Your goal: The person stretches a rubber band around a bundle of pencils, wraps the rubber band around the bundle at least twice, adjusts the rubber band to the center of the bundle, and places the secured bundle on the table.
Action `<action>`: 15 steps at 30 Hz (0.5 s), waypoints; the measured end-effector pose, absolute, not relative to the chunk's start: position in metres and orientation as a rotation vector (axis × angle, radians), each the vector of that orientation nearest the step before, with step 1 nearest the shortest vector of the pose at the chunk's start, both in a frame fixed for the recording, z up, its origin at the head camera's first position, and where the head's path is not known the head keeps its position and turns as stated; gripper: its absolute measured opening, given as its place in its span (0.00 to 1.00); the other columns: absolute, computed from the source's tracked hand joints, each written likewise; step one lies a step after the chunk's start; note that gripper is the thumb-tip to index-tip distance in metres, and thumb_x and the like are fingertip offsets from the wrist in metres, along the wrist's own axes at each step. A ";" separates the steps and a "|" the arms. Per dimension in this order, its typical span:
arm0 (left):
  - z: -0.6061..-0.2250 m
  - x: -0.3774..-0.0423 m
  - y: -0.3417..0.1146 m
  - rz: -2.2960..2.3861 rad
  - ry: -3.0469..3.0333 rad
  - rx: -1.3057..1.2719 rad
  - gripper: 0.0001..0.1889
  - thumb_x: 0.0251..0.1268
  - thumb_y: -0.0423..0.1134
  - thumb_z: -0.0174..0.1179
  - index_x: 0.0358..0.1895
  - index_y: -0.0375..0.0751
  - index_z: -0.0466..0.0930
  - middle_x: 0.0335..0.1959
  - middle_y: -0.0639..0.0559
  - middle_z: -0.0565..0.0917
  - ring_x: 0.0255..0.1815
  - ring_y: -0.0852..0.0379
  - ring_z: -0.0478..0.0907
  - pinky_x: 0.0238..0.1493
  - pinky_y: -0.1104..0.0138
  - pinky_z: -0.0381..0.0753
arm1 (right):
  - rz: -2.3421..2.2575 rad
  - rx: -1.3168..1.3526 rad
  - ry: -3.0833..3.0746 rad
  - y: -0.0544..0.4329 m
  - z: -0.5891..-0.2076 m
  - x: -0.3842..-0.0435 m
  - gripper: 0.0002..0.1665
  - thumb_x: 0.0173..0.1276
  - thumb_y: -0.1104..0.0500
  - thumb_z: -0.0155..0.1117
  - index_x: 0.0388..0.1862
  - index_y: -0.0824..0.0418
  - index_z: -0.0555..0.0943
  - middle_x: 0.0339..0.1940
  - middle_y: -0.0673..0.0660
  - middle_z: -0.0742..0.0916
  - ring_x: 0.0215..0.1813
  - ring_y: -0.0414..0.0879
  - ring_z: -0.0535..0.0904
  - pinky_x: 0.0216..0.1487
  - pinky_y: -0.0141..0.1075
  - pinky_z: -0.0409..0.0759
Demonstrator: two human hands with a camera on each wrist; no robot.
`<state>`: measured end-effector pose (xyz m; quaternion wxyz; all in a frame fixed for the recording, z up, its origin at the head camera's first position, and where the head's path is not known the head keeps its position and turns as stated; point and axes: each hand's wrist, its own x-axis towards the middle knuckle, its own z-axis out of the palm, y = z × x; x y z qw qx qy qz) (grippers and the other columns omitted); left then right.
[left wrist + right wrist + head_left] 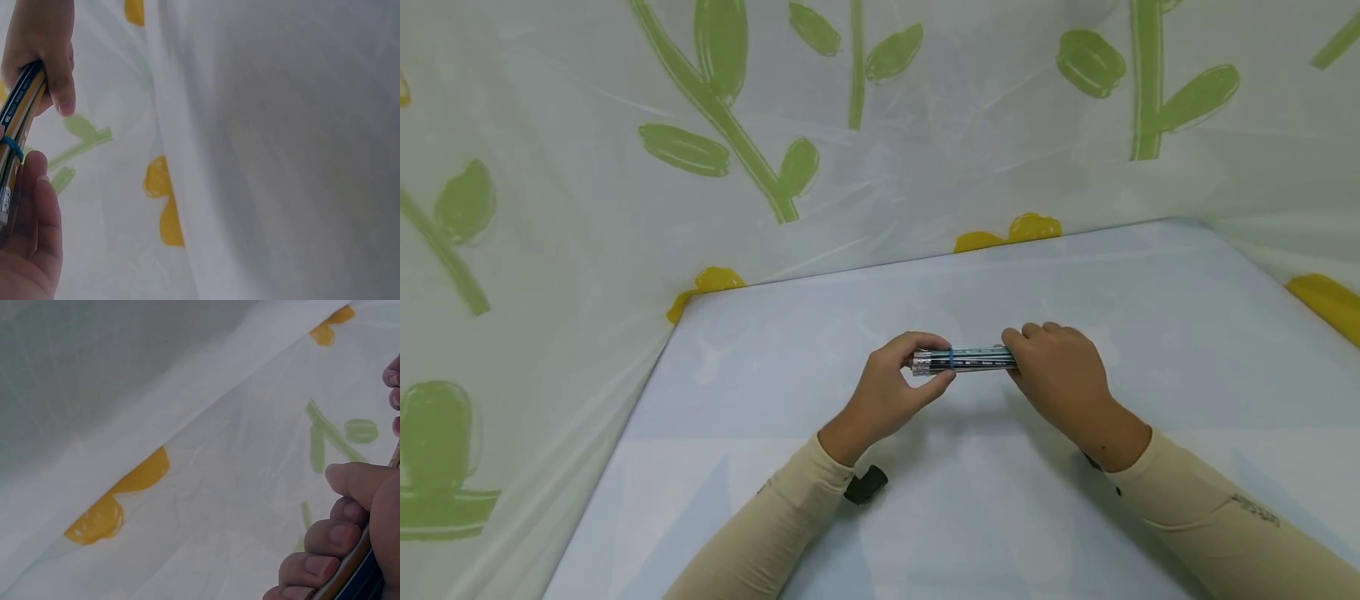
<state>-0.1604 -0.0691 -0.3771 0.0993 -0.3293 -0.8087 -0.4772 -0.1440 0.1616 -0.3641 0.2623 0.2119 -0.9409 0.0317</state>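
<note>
A bundle of pencils point(979, 360), several together, is held level above the white table, with a blue elastic band point(952, 358) round it near its metal-and-eraser end. My left hand point(891, 383) holds that end, thumb on the near side and fingers on the far side, tips at the band. The other end sits in the fist of my right hand point(1060, 371), which hides the pencils' tips. In the left wrist view the band point(12, 148) and white erasers show beside the left fingers point(47, 212). The right wrist view shows fingers point(322, 565) curled round the pencils point(353, 572).
The pale table point(760, 358) has faint blue shapes on it. Behind and to the left hangs a white sheet point(572, 167) printed with green leaves and yellow patches. A small dark device point(866, 485) sits at the left wrist, by the cream sleeve point(775, 517).
</note>
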 end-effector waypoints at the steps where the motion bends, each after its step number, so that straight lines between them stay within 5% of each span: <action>1: -0.377 -0.160 -0.069 -1.408 -2.385 -0.979 0.17 0.61 0.36 0.70 0.53 0.42 0.80 0.46 0.52 0.86 0.43 0.63 0.82 0.46 0.70 0.81 | 0.085 0.576 -2.543 0.162 -0.364 -0.144 0.15 0.48 0.67 0.81 0.31 0.63 0.82 0.19 0.56 0.82 0.20 0.48 0.72 0.24 0.39 0.74; 15: -0.374 -0.159 -0.071 -1.476 -2.392 -0.992 0.19 0.60 0.39 0.72 0.55 0.44 0.84 0.49 0.53 0.88 0.47 0.63 0.83 0.49 0.69 0.83 | 0.085 0.579 -2.579 0.158 -0.360 -0.141 0.16 0.48 0.64 0.83 0.34 0.63 0.84 0.21 0.57 0.83 0.21 0.48 0.73 0.25 0.40 0.76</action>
